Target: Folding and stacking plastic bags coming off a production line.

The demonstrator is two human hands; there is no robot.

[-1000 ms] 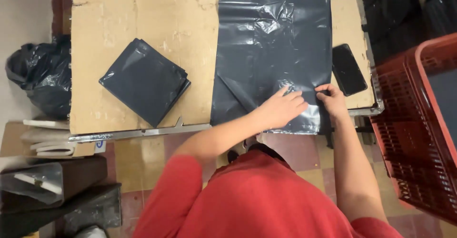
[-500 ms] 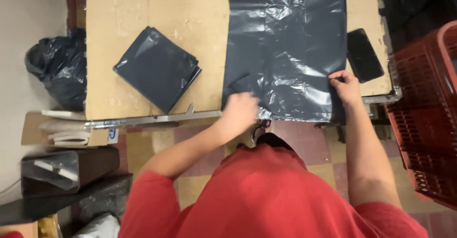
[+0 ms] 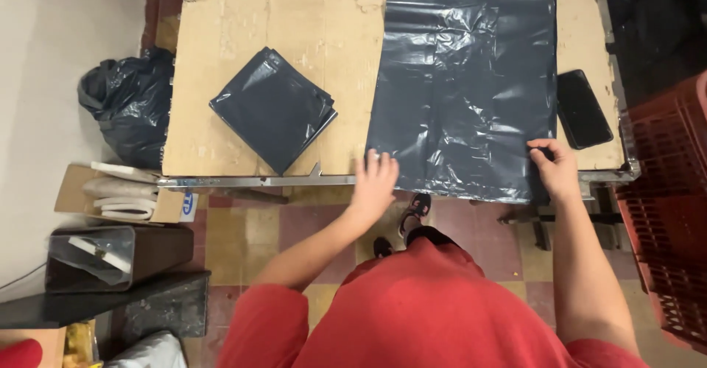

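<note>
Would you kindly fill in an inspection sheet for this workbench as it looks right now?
Surface: cardboard-covered table, worn patches at the far edge.
Job's things: black plastic bag spread flat, its near edge overhanging the table; folded bag stack lying to its left.
Clutter: dark phone beside the spread bag.
Grippers: left hand flat at the bag's near left corner; right hand pinching the near right corner.
Cables: nothing seen.
Surroundings: red crate at right; full black sack and cardboard box on the floor at left.
</note>
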